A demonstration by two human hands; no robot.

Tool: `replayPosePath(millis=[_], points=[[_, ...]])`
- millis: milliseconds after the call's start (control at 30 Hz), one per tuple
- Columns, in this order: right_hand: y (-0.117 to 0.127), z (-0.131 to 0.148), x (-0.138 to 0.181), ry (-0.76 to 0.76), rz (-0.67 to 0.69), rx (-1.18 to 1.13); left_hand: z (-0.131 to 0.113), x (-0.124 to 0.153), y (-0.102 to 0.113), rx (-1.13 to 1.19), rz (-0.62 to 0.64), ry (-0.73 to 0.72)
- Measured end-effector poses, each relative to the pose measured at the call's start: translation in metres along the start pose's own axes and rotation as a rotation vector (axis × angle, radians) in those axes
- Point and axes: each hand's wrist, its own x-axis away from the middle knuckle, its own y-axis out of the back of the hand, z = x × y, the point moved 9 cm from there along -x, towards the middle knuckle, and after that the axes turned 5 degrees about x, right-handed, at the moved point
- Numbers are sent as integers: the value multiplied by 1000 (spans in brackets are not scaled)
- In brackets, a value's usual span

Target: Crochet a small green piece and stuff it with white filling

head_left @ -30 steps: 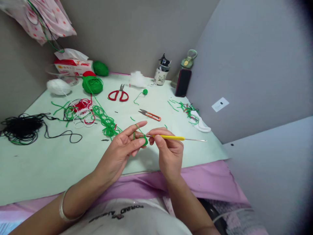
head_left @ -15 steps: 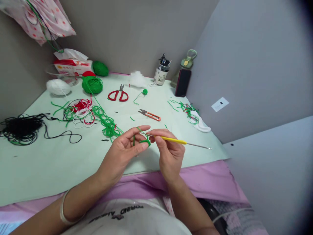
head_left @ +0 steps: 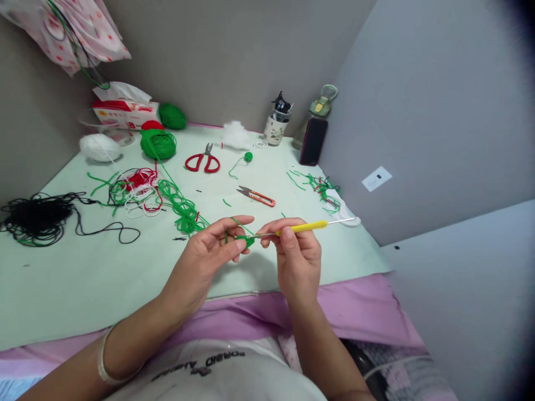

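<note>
Between thumb and fingers, my left hand (head_left: 209,248) pinches a small green crochet piece (head_left: 249,241). Green yarn runs up over its raised index finger. My right hand (head_left: 298,253) is closed on a crochet hook (head_left: 309,227) with a yellow handle, held like a pen. The hook's left tip meets the green piece; its other metal end points right and slightly up. Loose green yarn (head_left: 184,209) lies in loops beyond my left hand. Orange thread snips (head_left: 257,196) rest on the table just past both hands.
Red-handled scissors (head_left: 203,161), a small green ball (head_left: 248,157) and white stuffing (head_left: 236,135) lie farther back. Left are tangled black yarn (head_left: 37,217), a white yarn ball (head_left: 99,147) and a green yarn ball (head_left: 159,143). A phone (head_left: 314,142) leans against a bottle (head_left: 321,106) at right.
My right hand has shifted slightly right, and the hook has tilted so its free end points higher. The green piece has turned a little in my left hand.
</note>
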Motion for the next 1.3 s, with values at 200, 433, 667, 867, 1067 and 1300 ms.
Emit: replayPosePath(millis=[200,433,667,867,1067,1300], points=[[-3,11,4,94,32,116,-2,-2,2,-54,9,-41],[-10,32,12,288,78,353,-9,0,6,-173,-33,-133],[-26,47,27,570,137,608,-35,14,1,-451,-141,-447],[-24,48,27,582,85,551,-36,14,3,-389,-171,-413],[-16,39,22,513,33,500,-33,6,7,-348,-169,-287],[-20,40,24,553,38,577,-30,5,11,-361,-190,-277]])
